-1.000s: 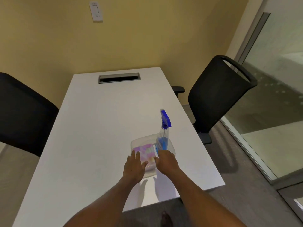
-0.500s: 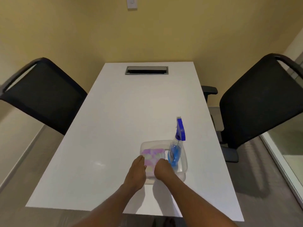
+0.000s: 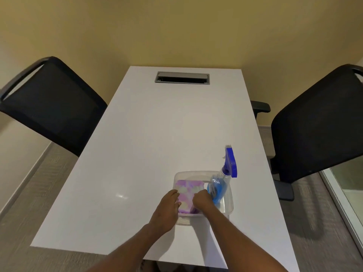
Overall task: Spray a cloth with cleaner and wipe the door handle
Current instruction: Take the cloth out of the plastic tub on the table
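Observation:
A clear plastic tub (image 3: 228, 208) sits on the white table (image 3: 149, 146) near its front right. Inside lie a folded pink, purple and white cloth (image 3: 186, 188) and a spray bottle (image 3: 223, 186) of blue cleaner with a blue trigger head, leaning against the tub's right side. My left hand (image 3: 167, 208) rests on the cloth's near left part, fingers curled over it. My right hand (image 3: 202, 200) is closed on the cloth's near right part, right beside the bottle. No door handle is in view.
A black mesh chair (image 3: 51, 107) stands at the table's left and another black chair (image 3: 318, 122) at its right. A grey cable hatch (image 3: 182, 77) is set in the table's far end. A glass partition (image 3: 351, 185) runs along the far right.
Both hands have moved forward into the tub and closed onto the cloth. The view has swung left, bringing the left chair into sight.

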The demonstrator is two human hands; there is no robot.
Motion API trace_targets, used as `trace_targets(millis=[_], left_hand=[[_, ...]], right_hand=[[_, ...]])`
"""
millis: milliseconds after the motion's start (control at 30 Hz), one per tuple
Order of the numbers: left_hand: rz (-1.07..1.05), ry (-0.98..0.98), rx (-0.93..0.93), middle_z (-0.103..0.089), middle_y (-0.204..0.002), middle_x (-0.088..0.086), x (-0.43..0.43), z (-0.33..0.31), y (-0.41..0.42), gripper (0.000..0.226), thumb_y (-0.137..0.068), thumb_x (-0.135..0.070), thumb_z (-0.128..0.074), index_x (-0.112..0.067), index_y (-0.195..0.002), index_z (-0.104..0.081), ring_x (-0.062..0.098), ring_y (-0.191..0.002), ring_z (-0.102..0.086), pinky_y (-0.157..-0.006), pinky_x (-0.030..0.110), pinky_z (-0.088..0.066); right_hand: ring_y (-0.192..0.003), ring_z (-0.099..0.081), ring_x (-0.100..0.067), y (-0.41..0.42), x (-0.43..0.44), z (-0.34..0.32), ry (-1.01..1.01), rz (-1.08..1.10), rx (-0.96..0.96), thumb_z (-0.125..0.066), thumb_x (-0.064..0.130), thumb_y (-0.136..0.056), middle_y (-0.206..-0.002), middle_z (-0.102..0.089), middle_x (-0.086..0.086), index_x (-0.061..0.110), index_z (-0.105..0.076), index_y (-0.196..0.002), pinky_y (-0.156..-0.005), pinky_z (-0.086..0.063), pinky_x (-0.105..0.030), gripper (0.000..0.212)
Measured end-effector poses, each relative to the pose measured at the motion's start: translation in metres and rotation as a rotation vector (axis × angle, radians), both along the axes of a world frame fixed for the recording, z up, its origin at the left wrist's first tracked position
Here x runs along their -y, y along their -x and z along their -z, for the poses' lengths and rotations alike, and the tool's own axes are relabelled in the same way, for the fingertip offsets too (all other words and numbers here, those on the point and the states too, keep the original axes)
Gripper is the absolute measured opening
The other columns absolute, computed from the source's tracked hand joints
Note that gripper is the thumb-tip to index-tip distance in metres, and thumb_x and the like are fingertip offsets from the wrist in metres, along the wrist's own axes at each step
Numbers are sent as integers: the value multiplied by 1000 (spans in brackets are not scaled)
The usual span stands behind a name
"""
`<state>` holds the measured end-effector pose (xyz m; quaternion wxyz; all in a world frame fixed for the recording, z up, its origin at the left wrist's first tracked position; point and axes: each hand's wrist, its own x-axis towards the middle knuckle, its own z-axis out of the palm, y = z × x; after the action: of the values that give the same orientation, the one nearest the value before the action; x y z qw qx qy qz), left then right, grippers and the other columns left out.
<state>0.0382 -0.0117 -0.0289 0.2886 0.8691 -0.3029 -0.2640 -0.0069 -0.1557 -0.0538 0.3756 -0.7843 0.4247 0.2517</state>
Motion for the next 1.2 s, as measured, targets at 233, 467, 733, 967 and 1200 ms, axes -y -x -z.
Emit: trace_targets(millis=[233, 467, 733, 967, 1200], left_hand=[[-79, 107, -44, -67, -114, 10, 1, -10, -17, 27, -101, -11, -40, -3, -112, -64, 14, -99, -57, -76, 0, -35], [-364, 208, -132, -63, -87, 6, 9, -14, -41, 27, -100, -14, -41, -2, -91, -63, 30, -85, -61, -80, 41, -54], [-605, 338, -406, -69, -92, 7, 12, -24, -57, 41, -101, -40, -38, -10, -93, -64, 20, -77, -60, -71, 36, -52], [-350, 527, -818, -71, -104, 21, 16, -45, -53, 66, -89, -59, -42, -1, -111, -65, 33, -82, -71, -53, 34, -57], [-210, 553, -1138, -64, -124, 23, 6, -54, -56, 75, -68, -29, -83, 4, -129, -54, 37, -110, -64, -84, 43, -58]], right_hand=[[-115, -57, -37, -6, -5, -7, -101, 450, 156, -39, 13, -99, -125, -59, -25, -7, -53, -125, -83, -49, -33, 36], [-78, -57, -15, 12, -20, -37, -228, 812, 408, -44, 13, -97, -91, -61, -5, 8, -56, -114, -57, -44, -22, 21], [-82, -58, -18, 30, -34, -73, -445, 944, 646, -44, 11, -99, -91, -63, -4, 21, -60, -87, -68, -46, -29, 22], [-96, -63, -19, 31, -36, -83, -552, 939, 776, -48, 16, -100, -108, -65, -5, 24, -60, -107, -62, -53, -23, 16], [-104, -65, -23, 37, -27, -85, -545, 831, 807, -53, 23, -98, -115, -65, -5, 25, -59, -115, -67, -56, -24, 18]])
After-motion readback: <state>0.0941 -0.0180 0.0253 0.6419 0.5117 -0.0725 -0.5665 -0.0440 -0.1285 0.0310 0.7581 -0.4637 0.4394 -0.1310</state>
